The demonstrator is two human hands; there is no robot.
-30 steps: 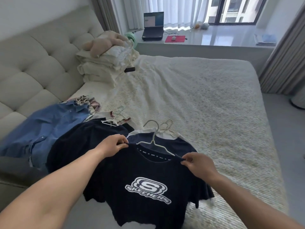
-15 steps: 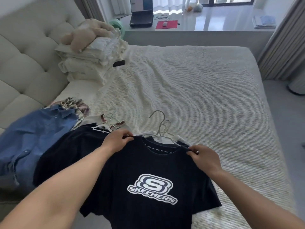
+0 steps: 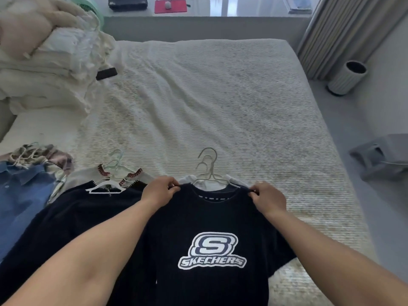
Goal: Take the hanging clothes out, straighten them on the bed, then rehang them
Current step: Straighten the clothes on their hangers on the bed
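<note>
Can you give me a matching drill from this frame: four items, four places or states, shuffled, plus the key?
Things:
1. Skechers T-shirt
2. denim shirt
3. red mouse pad
4. ribbed bin

Places or states:
A. on the floor by the curtain
B. on the ledge past the bed
C. pinched at both shoulders by the left hand and right hand
D. lying at the far left of the bed

Pairs: 1-C, 2-D, 3-B, 4-A

Soft daylight from the far window; wide-angle edges bend.
</note>
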